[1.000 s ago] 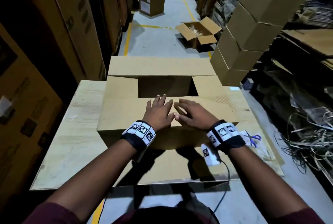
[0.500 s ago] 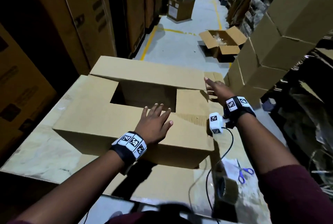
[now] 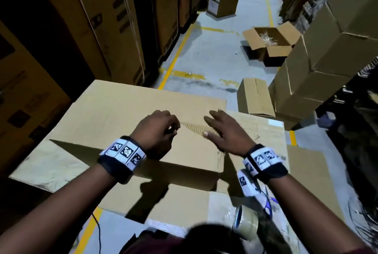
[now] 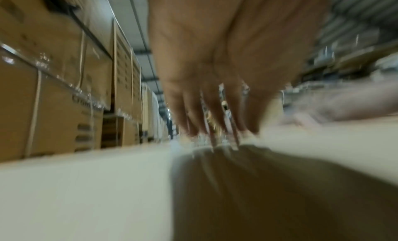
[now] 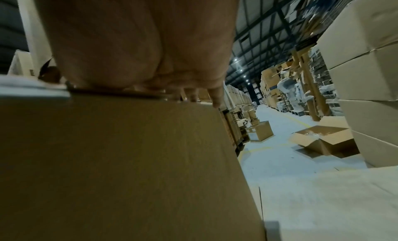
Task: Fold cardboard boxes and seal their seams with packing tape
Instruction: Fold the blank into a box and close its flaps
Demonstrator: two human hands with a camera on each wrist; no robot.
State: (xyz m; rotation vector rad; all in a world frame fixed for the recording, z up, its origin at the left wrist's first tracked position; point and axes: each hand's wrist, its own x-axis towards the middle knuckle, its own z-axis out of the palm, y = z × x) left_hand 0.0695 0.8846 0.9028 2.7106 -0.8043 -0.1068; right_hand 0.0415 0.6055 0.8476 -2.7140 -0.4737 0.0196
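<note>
A warehouse aisle — tall stacked cartons (image 3: 114, 28), yellow floor lines (image 3: 176, 53), racking (image 5: 301, 84) under a high roof.
</note>
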